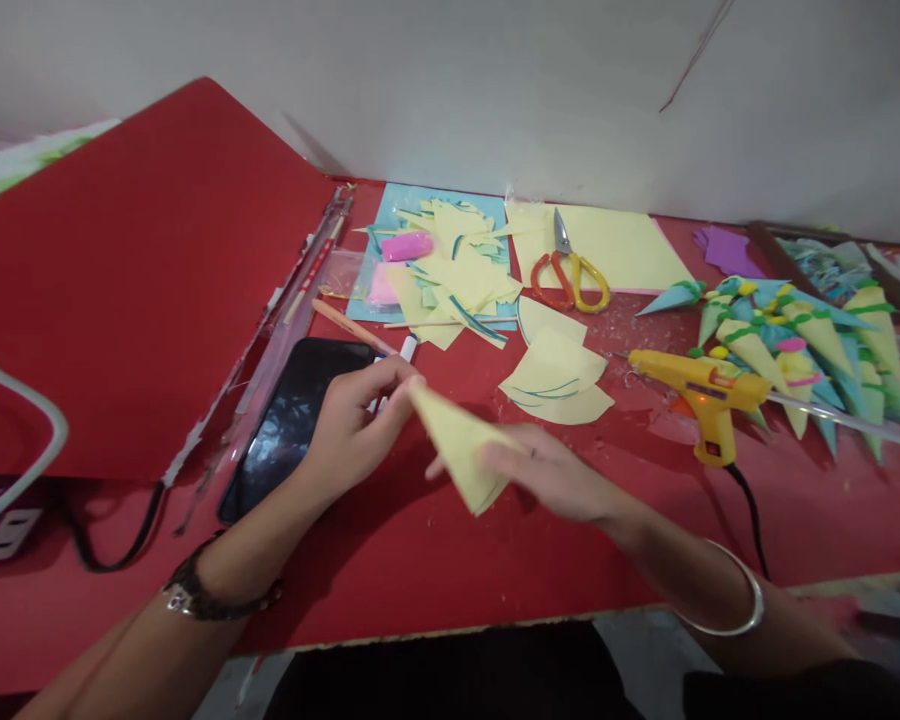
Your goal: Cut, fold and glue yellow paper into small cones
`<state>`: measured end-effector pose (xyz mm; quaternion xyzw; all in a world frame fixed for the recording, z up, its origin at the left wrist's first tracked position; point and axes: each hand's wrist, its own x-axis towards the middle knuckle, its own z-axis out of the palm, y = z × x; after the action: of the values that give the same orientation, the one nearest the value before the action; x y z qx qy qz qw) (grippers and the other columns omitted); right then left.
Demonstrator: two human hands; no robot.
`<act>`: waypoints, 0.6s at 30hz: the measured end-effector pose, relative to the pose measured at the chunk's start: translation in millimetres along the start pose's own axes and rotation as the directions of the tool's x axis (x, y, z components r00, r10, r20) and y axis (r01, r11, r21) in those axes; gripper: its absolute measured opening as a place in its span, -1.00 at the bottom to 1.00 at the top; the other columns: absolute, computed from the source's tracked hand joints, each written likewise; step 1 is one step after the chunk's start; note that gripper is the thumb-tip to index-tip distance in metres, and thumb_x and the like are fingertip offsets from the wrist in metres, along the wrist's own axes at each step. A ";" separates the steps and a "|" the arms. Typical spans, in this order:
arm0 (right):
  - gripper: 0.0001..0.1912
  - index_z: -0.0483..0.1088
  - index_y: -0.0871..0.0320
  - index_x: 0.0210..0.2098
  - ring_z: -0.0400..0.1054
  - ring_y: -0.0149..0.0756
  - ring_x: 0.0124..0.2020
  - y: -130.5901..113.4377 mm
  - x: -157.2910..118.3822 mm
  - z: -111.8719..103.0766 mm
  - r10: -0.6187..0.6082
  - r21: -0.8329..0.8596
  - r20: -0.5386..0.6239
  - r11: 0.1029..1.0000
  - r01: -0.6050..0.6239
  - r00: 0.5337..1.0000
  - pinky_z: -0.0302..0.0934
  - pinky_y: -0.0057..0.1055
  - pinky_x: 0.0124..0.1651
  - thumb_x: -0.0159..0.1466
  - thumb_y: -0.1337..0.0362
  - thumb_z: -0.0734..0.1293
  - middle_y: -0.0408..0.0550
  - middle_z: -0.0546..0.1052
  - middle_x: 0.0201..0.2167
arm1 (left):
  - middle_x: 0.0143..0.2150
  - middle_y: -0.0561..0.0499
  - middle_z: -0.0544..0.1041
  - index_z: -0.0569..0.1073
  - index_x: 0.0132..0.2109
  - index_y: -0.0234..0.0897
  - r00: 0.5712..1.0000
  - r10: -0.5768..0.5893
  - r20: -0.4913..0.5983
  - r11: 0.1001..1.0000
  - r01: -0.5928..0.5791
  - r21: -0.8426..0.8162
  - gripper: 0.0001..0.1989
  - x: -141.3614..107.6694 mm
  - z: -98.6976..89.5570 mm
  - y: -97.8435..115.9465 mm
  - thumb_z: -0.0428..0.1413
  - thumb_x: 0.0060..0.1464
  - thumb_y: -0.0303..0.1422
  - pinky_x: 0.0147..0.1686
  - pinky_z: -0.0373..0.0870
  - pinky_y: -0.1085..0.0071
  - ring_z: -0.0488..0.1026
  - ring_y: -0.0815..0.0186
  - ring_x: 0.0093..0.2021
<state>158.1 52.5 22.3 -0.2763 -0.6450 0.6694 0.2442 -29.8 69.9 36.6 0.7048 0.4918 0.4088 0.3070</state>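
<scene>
Red tabletop (pixel 525 575), grey wall (pixel 480 90) behind, yellow paper cone (pixel 456 442), left hand (pixel 356 420) pinching tip, right hand (pixel 555 472) gripping side

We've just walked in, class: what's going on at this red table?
Two bare hands are handling a yellow cone of paper. The left hand pinches its narrow tip, while the right hand holds it near the wide end. Curved paper pieces lie just beyond, with scissors farther back. Off to the right, a glue gun sits beside a pile of decorated cones. A phone lies by the left hand.
</scene>
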 end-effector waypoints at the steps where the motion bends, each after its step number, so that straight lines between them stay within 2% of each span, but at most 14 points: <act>1: -0.69 0.38 0.21 -0.33 0.26 -0.36 -0.31 -0.6 -0.8 1.9 -0.037 -0.200 0.100 0.978 0.057 0.994 0.16 -0.37 -0.14 0.30 0.22 0.07 -0.03 0.48 -0.35 | -0.68 0.14 0.20 0.27 -0.52 -0.23 0.999 -0.026 -0.028 0.999 0.025 -0.025 -0.76 -0.1 0.5 -1.0 -0.08 0.09 -0.33 -0.69 0.07 0.51 0.12 0.46 -0.67; 2: -0.69 0.38 0.21 -0.35 0.24 -0.35 -0.30 -0.8 -1.4 3.6 -0.075 -0.362 0.200 0.921 0.145 0.977 0.14 -0.35 -0.11 0.31 0.25 0.07 -0.04 0.48 -0.35 | -0.69 0.15 0.18 0.27 -0.51 -0.23 0.997 -0.049 -0.053 0.998 0.046 -0.048 -0.76 -0.2 0.9 -2.0 -0.10 0.10 -0.35 -0.70 0.06 0.51 0.11 0.46 -0.69; 4: -0.70 0.38 0.22 -0.33 0.22 -0.34 -0.25 -0.4 -1.9 5.8 -0.133 -0.541 0.346 0.780 0.313 0.929 0.09 -0.35 -0.04 0.32 0.30 0.06 -0.04 0.50 -0.30 | -0.71 0.16 0.15 0.26 -0.52 -0.23 0.992 -0.083 -0.096 0.994 0.075 -0.083 -0.75 -0.1 1.5 -3.6 -0.10 0.12 -0.37 -0.71 0.04 0.51 0.08 0.47 -0.71; 7: -0.69 0.39 0.20 -0.27 0.22 -0.34 -0.20 1.2 -2.3 6.6 -0.148 -0.625 0.407 0.674 0.393 0.901 0.08 -0.36 -0.03 0.33 0.29 0.04 -0.06 0.50 -0.21 | -0.71 0.17 0.13 0.25 -0.54 -0.24 0.989 -0.095 -0.111 0.991 0.083 -0.108 -0.73 0.3 1.5 -4.9 -0.10 0.11 -0.39 -0.72 0.02 0.50 0.07 0.48 -0.71; 12: -0.68 0.38 0.21 -0.28 0.22 -0.34 -0.21 0.7 -3.3 6.9 -0.146 -0.663 0.423 0.623 0.415 0.894 0.08 -0.39 -0.09 0.33 0.27 0.05 -0.06 0.49 -0.19 | -0.70 0.16 0.15 0.26 -0.54 -0.23 0.993 -0.058 -0.101 0.994 0.048 -0.094 -0.74 0.3 0.9 -6.3 -0.09 0.11 -0.39 -0.71 0.04 0.49 0.08 0.48 -0.71; 18: -0.70 0.36 0.20 -0.32 0.19 -0.37 -0.29 -2.6 -2.3 7.9 -0.134 -0.656 0.437 0.629 0.417 0.890 0.08 -0.42 -0.13 0.34 0.28 0.04 -0.11 0.47 -0.26 | -0.72 0.16 0.16 0.27 -0.55 -0.23 0.992 -0.065 -0.106 0.997 0.060 -0.052 -0.74 -0.6 0.6 -4.8 -0.09 0.10 -0.39 -0.71 0.03 0.48 0.08 0.46 -0.71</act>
<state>154.3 45.3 25.2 -0.1246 -0.9257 0.3442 0.0956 -31.5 70.8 32.2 0.6582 0.5195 0.4484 0.3097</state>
